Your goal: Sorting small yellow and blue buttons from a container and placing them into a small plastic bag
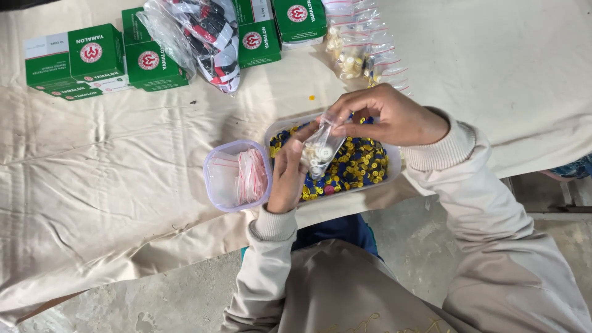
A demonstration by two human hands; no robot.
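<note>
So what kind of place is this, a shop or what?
Probably a small packing workspace, not a shop. Both hands, left hand and right hand, hold a small clear bag of white buttons over a tub of buttons; green boxes and filled bags lie on the cloth-covered table.

Green and white boxes (74, 61) sit at the far edge of the cloth-covered surface (111, 185), beside a clear bag of red and black items (203, 34)
</note>
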